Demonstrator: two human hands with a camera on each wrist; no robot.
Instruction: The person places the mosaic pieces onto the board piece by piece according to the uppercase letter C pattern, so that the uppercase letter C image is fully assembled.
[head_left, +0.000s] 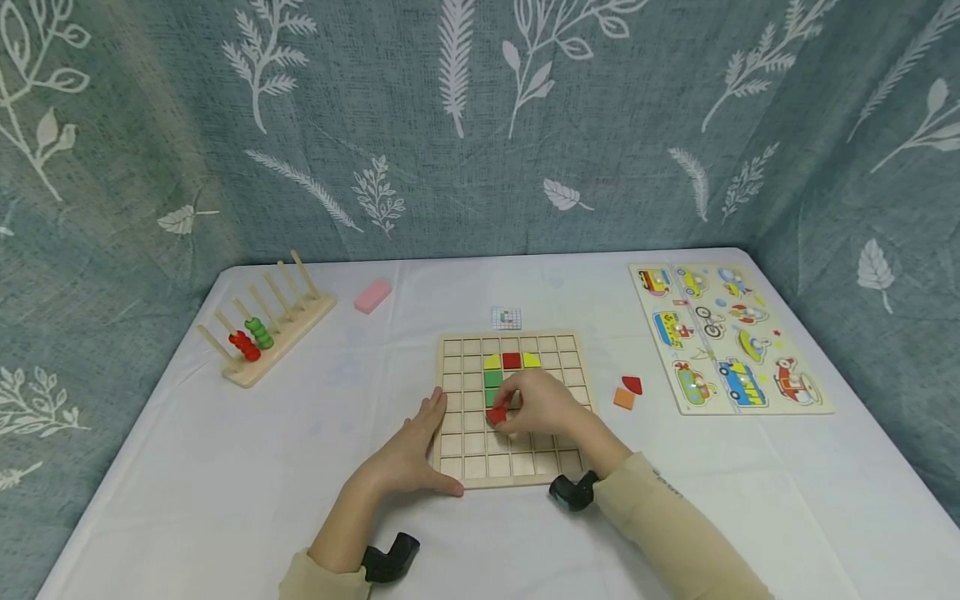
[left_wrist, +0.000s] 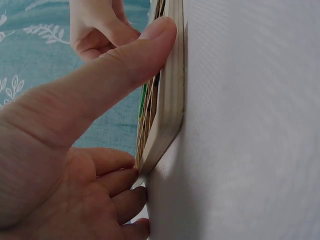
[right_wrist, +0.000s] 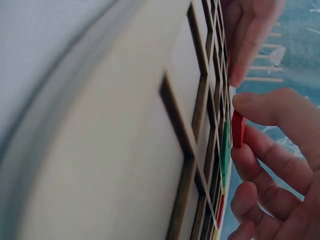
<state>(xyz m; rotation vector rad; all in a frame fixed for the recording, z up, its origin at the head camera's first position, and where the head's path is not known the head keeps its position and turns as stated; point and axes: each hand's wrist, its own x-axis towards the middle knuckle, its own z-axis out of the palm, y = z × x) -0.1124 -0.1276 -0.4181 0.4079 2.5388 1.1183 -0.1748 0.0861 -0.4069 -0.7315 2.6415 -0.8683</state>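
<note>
Board: one pale wooden grid board (head_left: 521, 463), flat on the white cloth, near the middle.
Held piece: one, which I see as the red piece (head_left: 497, 415); flat, thin, plain red, outline partly hidden by fingers. It is over the board, just on the near side of the green squares; contact with the grid I can't tell.
Right hand (head_left: 542, 402): pinching the red piece between thumb and fingers.
Left hand (head_left: 412, 450): grasping nothing; fingers stretched along the board's left edge, thumb on its near edge.
On the grid: I count two yellow corners (head_left: 492, 362), one red square (head_left: 512, 361) between them, two green squares (head_left: 492, 379) visible.
Right of board: one orange square (head_left: 623, 398), one red rounded piece (head_left: 632, 385).
</note>
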